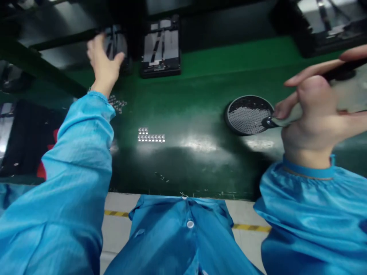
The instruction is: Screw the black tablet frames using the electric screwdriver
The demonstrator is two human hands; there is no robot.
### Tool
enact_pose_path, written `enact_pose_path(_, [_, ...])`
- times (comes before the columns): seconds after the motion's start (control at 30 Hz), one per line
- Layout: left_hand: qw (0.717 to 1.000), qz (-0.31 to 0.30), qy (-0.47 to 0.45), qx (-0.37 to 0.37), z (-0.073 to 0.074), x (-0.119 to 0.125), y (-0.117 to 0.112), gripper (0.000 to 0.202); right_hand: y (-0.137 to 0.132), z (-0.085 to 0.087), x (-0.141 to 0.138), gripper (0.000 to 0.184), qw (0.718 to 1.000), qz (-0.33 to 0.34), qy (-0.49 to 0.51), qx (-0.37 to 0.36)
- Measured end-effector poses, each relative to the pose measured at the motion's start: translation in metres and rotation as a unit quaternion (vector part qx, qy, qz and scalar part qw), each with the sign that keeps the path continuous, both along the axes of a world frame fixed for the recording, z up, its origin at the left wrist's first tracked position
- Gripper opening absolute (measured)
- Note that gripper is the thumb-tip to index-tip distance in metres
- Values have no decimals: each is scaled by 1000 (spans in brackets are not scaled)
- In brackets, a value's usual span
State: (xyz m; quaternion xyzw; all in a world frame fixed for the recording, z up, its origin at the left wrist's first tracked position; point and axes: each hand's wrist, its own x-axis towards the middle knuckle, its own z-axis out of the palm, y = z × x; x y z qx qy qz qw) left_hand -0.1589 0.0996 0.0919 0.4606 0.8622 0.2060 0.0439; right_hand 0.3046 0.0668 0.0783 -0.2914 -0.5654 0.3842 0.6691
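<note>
My left hand (104, 65) reaches to the far left, thumb and fingers apart, over the edge of a dark device with a pale inside (119, 44). Motion blurs it, and I cannot tell whether the fingers touch the device. My right hand (315, 110) is closed around a pale, black-edged flat device (354, 89), cut off by the right edge. A thin pale piece with a shiny black end reaches from this hand over a round black dish (229, 118). Many tiny silvery pieces (248, 120) lie in the dish.
Another opened device (161, 47) lies at the back, and one (329, 23) at the back right. Small silvery parts stand in rows (151, 136) on the green table (195, 110); others lie scattered (117, 103) by my left sleeve. Black items (25, 133) lie at left.
</note>
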Motion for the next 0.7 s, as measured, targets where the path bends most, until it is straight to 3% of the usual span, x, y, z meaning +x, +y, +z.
enact_pose_path(0.07, [996,-77,-12,-45,-17,20,7,94,9,-2,4,49,999,19,28,14])
enact_pose_path(0.13, [989,-120,-2,-82,-32,35,10,97,17,-4,8,56,997,40,47,45])
enact_pose_path(0.3, [991,-107,73,-32,-51,47,19,68,22,-10,8,53,993,68,24,88])
enact_pose_path(0.47, [996,-50,67,-20,-48,65,23,71,15,-19,5,53,995,67,-27,75])
enact_pose_path(0.57, [993,-110,24,26,-39,82,-7,54,14,-24,1,62,995,34,-40,81])
enact_pose_path(0.7, [968,-226,-96,56,-28,114,-92,55,10,-24,-6,64,996,27,-12,90])
